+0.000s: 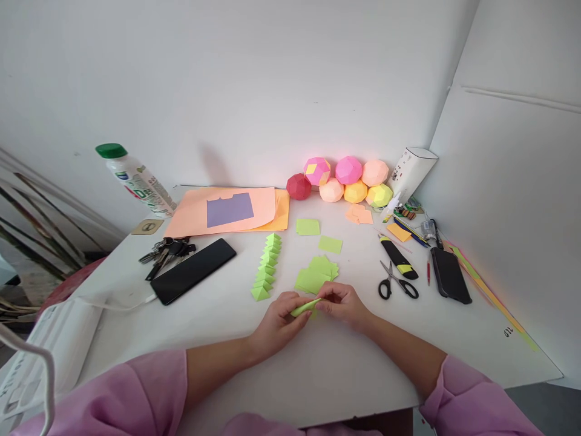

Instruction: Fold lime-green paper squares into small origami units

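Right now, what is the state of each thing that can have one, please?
Held green paper: bent, between left hand and right hand
Scissors: open
Bottle: capped, standing
Row of green pieces: folded
Loose green sheets: flat, piled
Paper balls: assembled, stacked
Keys: bunched together

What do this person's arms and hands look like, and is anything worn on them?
The left sleeve and right sleeve are plain lilac-pink fabric, ending well short of the wrists. The left hand and right hand are bare: no gloves, watch or bracelet shows.
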Action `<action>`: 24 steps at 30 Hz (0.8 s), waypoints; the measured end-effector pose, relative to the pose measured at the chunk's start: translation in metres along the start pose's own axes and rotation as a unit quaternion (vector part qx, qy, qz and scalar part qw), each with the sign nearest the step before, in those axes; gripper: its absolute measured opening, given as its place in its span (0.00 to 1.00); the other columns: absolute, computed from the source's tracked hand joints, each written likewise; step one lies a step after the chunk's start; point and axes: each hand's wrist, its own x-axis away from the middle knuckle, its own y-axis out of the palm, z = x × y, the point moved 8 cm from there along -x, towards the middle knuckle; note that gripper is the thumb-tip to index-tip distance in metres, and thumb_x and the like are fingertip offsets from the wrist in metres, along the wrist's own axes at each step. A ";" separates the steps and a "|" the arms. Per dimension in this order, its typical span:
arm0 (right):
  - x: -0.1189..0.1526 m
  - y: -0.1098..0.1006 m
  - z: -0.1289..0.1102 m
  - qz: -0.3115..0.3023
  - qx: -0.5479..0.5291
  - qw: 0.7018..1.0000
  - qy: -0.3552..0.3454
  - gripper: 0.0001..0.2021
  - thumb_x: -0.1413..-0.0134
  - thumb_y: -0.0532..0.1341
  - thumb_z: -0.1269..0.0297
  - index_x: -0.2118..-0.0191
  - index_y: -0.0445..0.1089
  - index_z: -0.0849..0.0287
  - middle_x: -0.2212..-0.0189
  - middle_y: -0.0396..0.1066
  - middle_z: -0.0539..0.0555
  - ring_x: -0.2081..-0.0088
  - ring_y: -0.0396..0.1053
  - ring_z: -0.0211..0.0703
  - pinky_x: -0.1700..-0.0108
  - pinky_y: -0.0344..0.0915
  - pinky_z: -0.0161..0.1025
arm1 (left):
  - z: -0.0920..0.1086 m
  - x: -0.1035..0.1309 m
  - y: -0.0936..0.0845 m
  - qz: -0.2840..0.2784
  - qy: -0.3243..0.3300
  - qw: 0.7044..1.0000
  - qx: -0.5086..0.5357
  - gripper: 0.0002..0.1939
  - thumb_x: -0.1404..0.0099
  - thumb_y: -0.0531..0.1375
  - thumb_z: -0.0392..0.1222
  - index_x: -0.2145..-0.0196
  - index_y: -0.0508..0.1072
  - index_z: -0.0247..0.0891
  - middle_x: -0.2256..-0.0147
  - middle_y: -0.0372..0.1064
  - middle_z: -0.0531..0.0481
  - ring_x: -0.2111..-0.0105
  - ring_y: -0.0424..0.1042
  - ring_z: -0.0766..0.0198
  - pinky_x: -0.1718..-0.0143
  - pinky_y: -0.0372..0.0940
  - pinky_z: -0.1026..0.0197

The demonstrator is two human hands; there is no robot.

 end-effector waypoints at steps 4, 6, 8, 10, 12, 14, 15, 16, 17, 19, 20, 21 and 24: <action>-0.001 0.000 -0.001 0.002 0.002 1.000 0.000 0.10 0.58 0.67 0.60 0.72 0.72 0.61 0.78 0.63 0.48 0.75 0.57 0.34 0.74 0.53 0.33 | 0.002 -0.001 -0.001 0.002 0.002 1.000 -0.007 0.13 0.39 0.54 0.40 0.58 0.74 0.41 0.71 0.69 0.48 0.67 0.67 0.61 0.63 0.63 0.59; -0.001 0.001 -0.002 0.003 0.001 1.000 -0.001 0.11 0.58 0.68 0.59 0.72 0.72 0.61 0.78 0.64 0.48 0.75 0.57 0.34 0.74 0.54 0.33 | 0.003 -0.001 -0.001 0.004 0.001 1.000 -0.009 0.13 0.39 0.54 0.40 0.59 0.75 0.40 0.71 0.69 0.48 0.68 0.67 0.61 0.64 0.63 0.59; -0.001 0.001 -0.003 0.005 0.003 1.000 -0.005 0.11 0.59 0.68 0.58 0.73 0.72 0.61 0.78 0.64 0.48 0.75 0.58 0.34 0.74 0.55 0.33 | 0.003 -0.001 -0.001 0.007 0.000 1.000 -0.012 0.12 0.39 0.54 0.41 0.60 0.75 0.40 0.72 0.69 0.48 0.68 0.67 0.62 0.65 0.63 0.60; -0.001 0.000 -0.004 0.006 0.007 1.000 -0.010 0.10 0.58 0.68 0.59 0.73 0.72 0.61 0.78 0.64 0.49 0.75 0.58 0.34 0.73 0.56 0.34 | 0.003 -0.001 -0.001 0.008 0.001 1.000 -0.013 0.12 0.38 0.54 0.41 0.60 0.75 0.40 0.73 0.68 0.48 0.69 0.67 0.62 0.66 0.63 0.60; -0.001 0.000 -0.004 0.007 0.013 1.000 -0.016 0.09 0.58 0.68 0.59 0.74 0.73 0.60 0.77 0.64 0.49 0.74 0.59 0.34 0.72 0.56 0.34 | 0.004 -0.001 -0.001 0.009 0.002 1.000 -0.009 0.12 0.38 0.54 0.41 0.61 0.75 0.40 0.73 0.68 0.49 0.69 0.67 0.62 0.66 0.63 0.60; -0.001 -0.001 -0.004 0.007 0.020 1.000 -0.022 0.09 0.57 0.67 0.59 0.74 0.73 0.60 0.76 0.65 0.50 0.74 0.59 0.35 0.72 0.57 0.34 | 0.004 -0.001 -0.002 0.010 0.002 1.000 -0.003 0.11 0.38 0.54 0.42 0.62 0.75 0.40 0.74 0.68 0.49 0.70 0.66 0.62 0.67 0.63 0.61; 0.000 -0.001 -0.005 0.005 0.023 0.999 -0.025 0.09 0.57 0.67 0.59 0.74 0.73 0.60 0.76 0.65 0.50 0.74 0.59 0.35 0.72 0.56 0.34 | 0.004 -0.001 -0.002 0.009 -0.001 1.000 0.000 0.11 0.38 0.55 0.42 0.62 0.75 0.40 0.74 0.68 0.49 0.70 0.66 0.62 0.67 0.63 0.61; 0.000 0.000 -0.005 0.003 0.026 0.999 -0.027 0.09 0.56 0.67 0.59 0.74 0.73 0.60 0.77 0.64 0.50 0.75 0.59 0.35 0.73 0.56 0.34 | 0.004 -0.001 -0.002 0.008 -0.006 1.000 0.005 0.11 0.38 0.55 0.42 0.62 0.75 0.40 0.74 0.68 0.49 0.70 0.66 0.62 0.67 0.63 0.61; 0.000 0.000 -0.005 0.001 0.028 0.999 -0.027 0.10 0.55 0.66 0.58 0.73 0.72 0.60 0.77 0.64 0.49 0.75 0.58 0.34 0.74 0.55 0.34 | 0.003 -0.001 -0.002 0.007 -0.014 1.000 0.012 0.11 0.38 0.55 0.42 0.63 0.75 0.39 0.73 0.68 0.49 0.69 0.66 0.62 0.67 0.63 0.62; 0.001 0.000 -0.005 0.001 0.034 0.999 -0.018 0.10 0.53 0.64 0.58 0.73 0.72 0.61 0.79 0.62 0.48 0.77 0.56 0.33 0.76 0.54 0.33 | 0.000 -0.001 -0.002 0.009 -0.037 0.999 0.032 0.10 0.38 0.55 0.43 0.65 0.74 0.38 0.73 0.68 0.49 0.70 0.66 0.63 0.68 0.62 0.62; 0.002 -0.001 -0.005 0.003 0.036 0.999 -0.011 0.10 0.51 0.63 0.58 0.73 0.71 0.61 0.80 0.62 0.48 0.78 0.55 0.32 0.76 0.53 0.32 | -0.001 -0.001 -0.002 0.013 -0.049 0.998 0.048 0.10 0.39 0.56 0.43 0.67 0.74 0.37 0.72 0.67 0.49 0.70 0.66 0.64 0.68 0.62 0.62; 0.002 -0.001 -0.004 0.008 0.037 0.999 -0.004 0.11 0.50 0.62 0.58 0.72 0.71 0.61 0.80 0.61 0.47 0.79 0.55 0.32 0.77 0.52 0.32 | -0.004 -0.001 -0.003 0.018 -0.061 0.996 0.068 0.10 0.39 0.56 0.44 0.68 0.73 0.36 0.72 0.67 0.50 0.71 0.65 0.64 0.69 0.62 0.63; 0.005 -0.001 -0.004 0.014 0.042 0.999 0.001 0.11 0.47 0.60 0.57 0.71 0.68 0.61 0.80 0.59 0.47 0.80 0.55 0.31 0.78 0.53 0.32 | -0.010 -0.001 -0.002 0.027 -0.091 0.988 0.126 0.11 0.39 0.56 0.46 0.69 0.71 0.36 0.72 0.68 0.50 0.72 0.65 0.65 0.70 0.62 0.64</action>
